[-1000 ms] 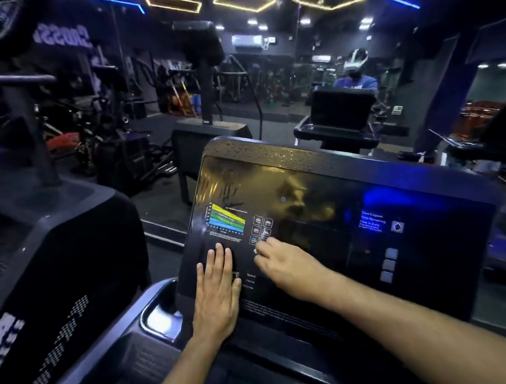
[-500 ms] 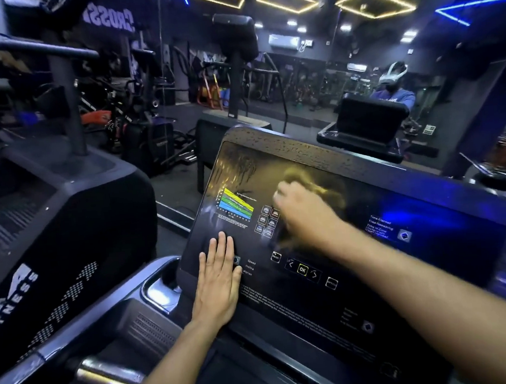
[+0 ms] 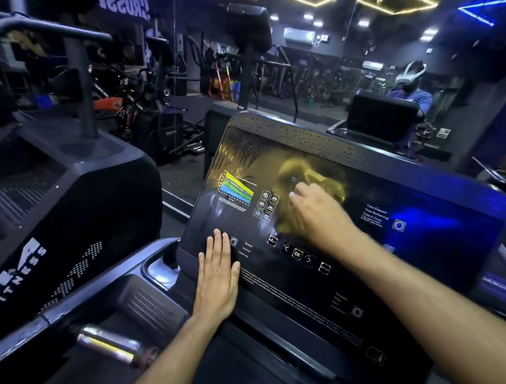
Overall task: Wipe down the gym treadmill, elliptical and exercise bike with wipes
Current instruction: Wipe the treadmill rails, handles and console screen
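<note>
The left hand [image 3: 217, 278] lies flat with straight fingers on the lower left of the treadmill screen [image 3: 328, 276] and holds nothing. The right hand [image 3: 318, 217] is curled, pressing on the middle of the screen. I cannot tell if a wipe is under it. Wet drops sit along the screen's top edge. Another gym machine [image 3: 64, 191] stands to the left.

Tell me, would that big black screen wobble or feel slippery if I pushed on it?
Probably slippery: the console panel is glossy, mirrors the ceiling lights and has wet-looking droplets along its top edge. It likely stays firm, since the left hand lies flat on it and the right hand presses the middle. Its printed buttons might react to touch.
</note>
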